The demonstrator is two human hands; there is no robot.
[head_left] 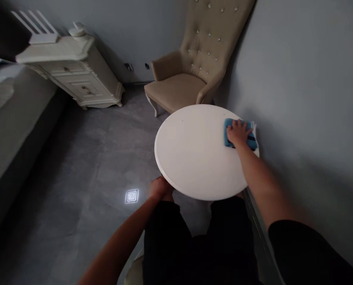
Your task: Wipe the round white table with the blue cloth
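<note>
A folded blue towel (227, 136) with a dark stripe and a white edge lies near the right rim of a round white table (194, 154). My right hand (238, 132) presses on the towel from above, its fingers spread across the cloth. Just below the table's left front rim is my left hand (161, 188), close to my knee. It looks curled, and its fingertips are hidden, so what it holds, if anything, cannot be seen.
A beige tufted armchair (176, 89) stands behind the table. Close on the right is a grey wall (310, 99). At the back left, a white cabinet (84, 83) carries a router (44, 38) beside a bed (22, 103). A bright square pattern (131, 196) shows on the floor.
</note>
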